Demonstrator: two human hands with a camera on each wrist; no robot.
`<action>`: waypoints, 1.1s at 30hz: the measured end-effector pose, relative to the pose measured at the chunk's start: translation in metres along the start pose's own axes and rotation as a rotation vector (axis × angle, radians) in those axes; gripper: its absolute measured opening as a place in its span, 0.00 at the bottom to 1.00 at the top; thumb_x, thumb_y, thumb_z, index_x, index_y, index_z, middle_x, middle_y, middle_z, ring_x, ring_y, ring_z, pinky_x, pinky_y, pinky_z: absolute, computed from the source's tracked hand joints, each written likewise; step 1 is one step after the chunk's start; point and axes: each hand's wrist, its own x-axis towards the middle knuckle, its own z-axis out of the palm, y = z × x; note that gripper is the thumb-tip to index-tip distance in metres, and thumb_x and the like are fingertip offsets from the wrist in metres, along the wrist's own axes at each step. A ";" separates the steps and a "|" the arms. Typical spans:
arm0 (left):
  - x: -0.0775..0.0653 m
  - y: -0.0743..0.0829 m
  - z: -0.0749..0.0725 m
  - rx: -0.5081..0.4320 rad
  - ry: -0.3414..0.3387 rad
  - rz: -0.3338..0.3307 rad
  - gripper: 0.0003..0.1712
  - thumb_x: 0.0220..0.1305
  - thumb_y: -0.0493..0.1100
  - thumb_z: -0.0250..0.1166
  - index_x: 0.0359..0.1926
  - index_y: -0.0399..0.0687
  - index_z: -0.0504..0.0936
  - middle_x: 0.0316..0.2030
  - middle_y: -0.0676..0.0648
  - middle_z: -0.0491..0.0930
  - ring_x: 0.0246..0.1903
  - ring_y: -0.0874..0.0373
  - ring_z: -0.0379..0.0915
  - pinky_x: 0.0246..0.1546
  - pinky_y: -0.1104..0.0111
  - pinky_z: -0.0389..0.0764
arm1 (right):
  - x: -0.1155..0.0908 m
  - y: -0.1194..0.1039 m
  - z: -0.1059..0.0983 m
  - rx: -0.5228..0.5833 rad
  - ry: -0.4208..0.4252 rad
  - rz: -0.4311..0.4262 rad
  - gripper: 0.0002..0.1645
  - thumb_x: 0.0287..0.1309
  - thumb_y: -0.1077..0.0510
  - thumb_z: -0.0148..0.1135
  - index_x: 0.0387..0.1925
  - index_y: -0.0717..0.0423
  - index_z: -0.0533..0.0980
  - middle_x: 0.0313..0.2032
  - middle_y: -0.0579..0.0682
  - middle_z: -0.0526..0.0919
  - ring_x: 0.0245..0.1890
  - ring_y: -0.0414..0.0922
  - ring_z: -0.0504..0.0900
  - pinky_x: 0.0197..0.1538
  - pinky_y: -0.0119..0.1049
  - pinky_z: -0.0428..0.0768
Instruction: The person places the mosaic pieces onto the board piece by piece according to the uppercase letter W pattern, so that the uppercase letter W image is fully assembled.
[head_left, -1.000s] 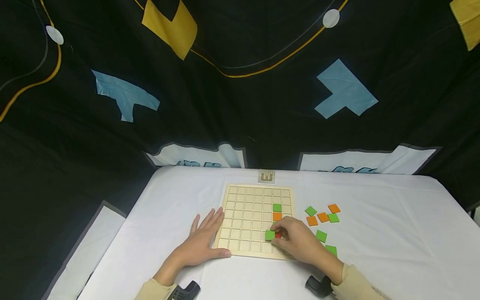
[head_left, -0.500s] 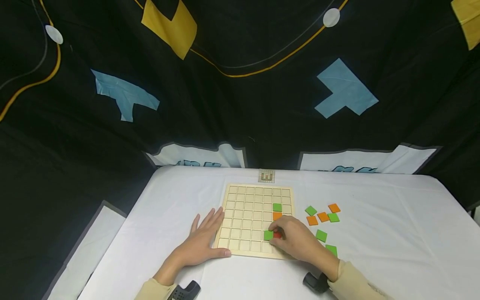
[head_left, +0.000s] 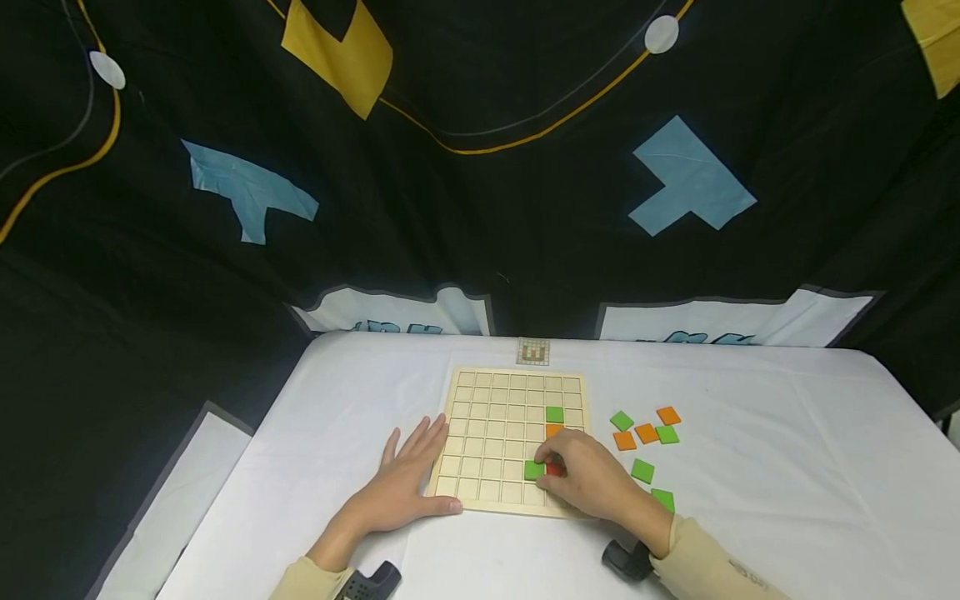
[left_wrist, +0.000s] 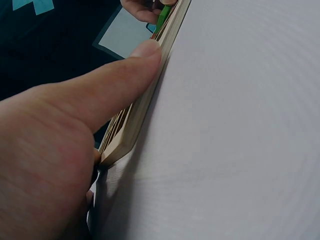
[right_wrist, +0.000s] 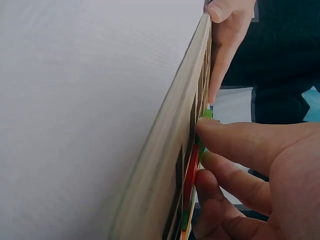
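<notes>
A pale wooden grid board (head_left: 487,425) lies on the white-covered table. My left hand (head_left: 401,487) rests at its lower left corner, fingers straight along the left side and thumb on the front edge. Over the board's lower right part, my right hand (head_left: 600,479) pinches a green square tile (head_left: 534,471) between thumb and fingertips. In the right wrist view that green tile (right_wrist: 207,114) is slightly tilted beside a red tile (right_wrist: 190,170). Further up the same column, an orange tile (head_left: 554,431) and another green tile (head_left: 554,414) sit in cells. My right hand hides the cells between.
Right of the board lie several loose tiles, among them an orange tile (head_left: 668,415) and a green tile (head_left: 642,471). Behind the board is a small patterned grid card (head_left: 533,352). A dark curtain (head_left: 465,225) hangs beyond the table's far edge.
My right hand has shifted slightly left with the green tile, uncovering more of the red tile. My left hand has stayed in place.
</notes>
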 end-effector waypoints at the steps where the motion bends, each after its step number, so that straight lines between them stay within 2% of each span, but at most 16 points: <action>1: 0.000 0.000 0.000 0.000 -0.001 0.000 0.66 0.57 0.72 0.66 0.79 0.38 0.46 0.80 0.43 0.40 0.78 0.42 0.30 0.70 0.38 0.24 | 0.000 0.000 0.000 0.003 -0.002 0.000 0.12 0.50 0.56 0.78 0.36 0.51 0.85 0.32 0.39 0.79 0.30 0.37 0.70 0.34 0.31 0.72; 9: 0.000 0.000 0.000 0.005 0.001 0.011 0.66 0.57 0.72 0.66 0.79 0.37 0.46 0.80 0.42 0.40 0.78 0.41 0.31 0.70 0.37 0.25 | 0.001 0.001 0.000 0.033 -0.014 0.011 0.13 0.48 0.57 0.79 0.37 0.51 0.84 0.33 0.39 0.79 0.32 0.38 0.72 0.35 0.32 0.74; 14: 0.000 -0.001 0.000 0.000 0.001 0.011 0.66 0.57 0.72 0.66 0.79 0.37 0.46 0.80 0.42 0.41 0.78 0.41 0.31 0.70 0.37 0.25 | 0.000 0.003 -0.004 0.068 -0.002 0.047 0.15 0.46 0.58 0.81 0.37 0.49 0.84 0.32 0.38 0.79 0.31 0.38 0.73 0.34 0.31 0.74; 18: 0.000 -0.001 0.001 0.001 0.003 0.010 0.66 0.57 0.72 0.66 0.79 0.37 0.46 0.80 0.41 0.41 0.78 0.41 0.31 0.70 0.37 0.25 | -0.005 0.006 -0.011 0.111 0.012 0.075 0.15 0.47 0.59 0.80 0.38 0.50 0.84 0.32 0.40 0.79 0.30 0.40 0.72 0.33 0.31 0.73; 26: 0.000 0.001 -0.001 0.002 0.000 0.001 0.66 0.57 0.72 0.66 0.79 0.36 0.47 0.80 0.41 0.41 0.78 0.41 0.31 0.70 0.37 0.25 | -0.015 0.015 -0.031 0.154 0.031 0.119 0.16 0.50 0.58 0.78 0.43 0.49 0.84 0.39 0.42 0.82 0.36 0.42 0.75 0.39 0.34 0.76; 33: 0.000 0.002 -0.001 0.012 0.000 0.001 0.66 0.56 0.73 0.66 0.79 0.36 0.47 0.80 0.41 0.41 0.78 0.41 0.31 0.70 0.37 0.26 | -0.026 0.025 -0.049 0.135 0.074 0.184 0.21 0.51 0.58 0.77 0.48 0.52 0.83 0.40 0.43 0.84 0.41 0.44 0.77 0.42 0.40 0.78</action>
